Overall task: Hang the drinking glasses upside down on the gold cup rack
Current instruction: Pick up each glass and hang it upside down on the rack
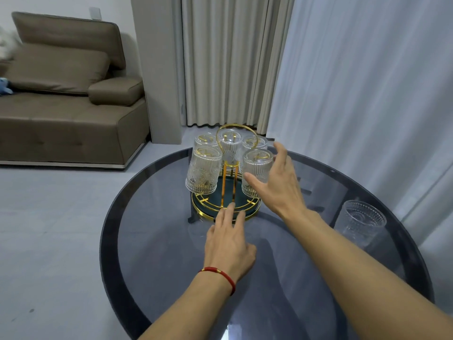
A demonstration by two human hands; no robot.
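Head view. Round smoked-glass tabletop with a dark rim, glossy, throwing back pale reflections of both forearms; table legs show dimly through the glass. Gold cup rack stands toward the far edge of the tabletop, a round gold-wired base with a dark green tray, an upright gold post and a loop handle at the top. Five ribbed clear glasses hang mouth down on its arms: near-left glass, near-right glass, and three behind them, far-left, centre, far-right. One more upright glass stands mouth up near the right edge of the tabletop, well apart from the rack. Right hand is spread, fingers apart, thumb against the lower wall of the near-right glass and fingertips by its upturned base; whether it clamps the glass cannot be told. Left hand, red cord bracelet on the wrist, lies palm down with loosely parted fingers, holding nothing, fingertips reaching the near rim of the rack base. Room: pale grey tiled floor, brown sofa at far left, beige pleated curtain behind the table, sheer white curtain along the right side.
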